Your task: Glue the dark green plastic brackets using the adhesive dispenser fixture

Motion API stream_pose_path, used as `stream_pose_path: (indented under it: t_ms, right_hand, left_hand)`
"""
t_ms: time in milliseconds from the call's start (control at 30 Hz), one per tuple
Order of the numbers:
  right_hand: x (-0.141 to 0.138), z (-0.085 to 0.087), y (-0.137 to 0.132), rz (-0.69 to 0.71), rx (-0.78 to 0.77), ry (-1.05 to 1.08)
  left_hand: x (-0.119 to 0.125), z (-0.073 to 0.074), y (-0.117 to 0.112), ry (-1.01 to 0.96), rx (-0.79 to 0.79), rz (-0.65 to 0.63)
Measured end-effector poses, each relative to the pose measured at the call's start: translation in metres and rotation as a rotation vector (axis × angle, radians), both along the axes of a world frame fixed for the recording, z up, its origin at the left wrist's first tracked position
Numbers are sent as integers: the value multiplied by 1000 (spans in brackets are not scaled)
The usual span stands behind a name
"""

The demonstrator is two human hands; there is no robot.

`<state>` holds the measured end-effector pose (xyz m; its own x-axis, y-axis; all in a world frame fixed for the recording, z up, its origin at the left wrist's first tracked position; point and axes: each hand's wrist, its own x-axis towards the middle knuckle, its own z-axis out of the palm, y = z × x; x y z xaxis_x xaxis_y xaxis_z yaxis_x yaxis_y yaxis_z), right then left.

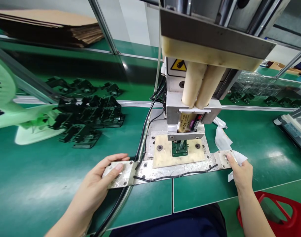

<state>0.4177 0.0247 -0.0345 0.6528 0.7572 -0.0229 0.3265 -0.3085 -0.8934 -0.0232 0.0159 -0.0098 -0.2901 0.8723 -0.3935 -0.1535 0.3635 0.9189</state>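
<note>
My left hand (91, 184) grips the left metal push-button block (127, 176) at the end of a press's base plate, thumb on its top over the button. At the other end, my right hand (243, 174) is closed round the right push-button block (222, 159), its thumb pressing the top. Between them a small green circuit board (177, 152) sits in a cream fixture plate (162, 161). Above it a two-barrel glue cartridge (187, 122) stands upright in a metal holder, its nozzle coming down onto the board. Two cream plungers (193, 85) reach into the cartridge from above.
Black assembled parts (91, 113) are grouped left of the press, beside a light green fan (34, 121). Crumpled white wipes (222, 138) lie by the right block. Black cables (142, 138) run along the base. A red stool (286, 210) stands lower right; cardboard sheets (48, 21) are stacked behind.
</note>
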Motion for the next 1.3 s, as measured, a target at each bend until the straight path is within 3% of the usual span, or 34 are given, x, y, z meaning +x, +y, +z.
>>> stream_pose_path:
  t_ms: [700,1300]
  right_hand:
    - [-1,-1,-1,11,54,-29]
    - [-2,1,-1,17,41,-4]
  left_hand:
    - [-2,-3,-1,31,3,-8]
    - [1,4,0,18,7,1]
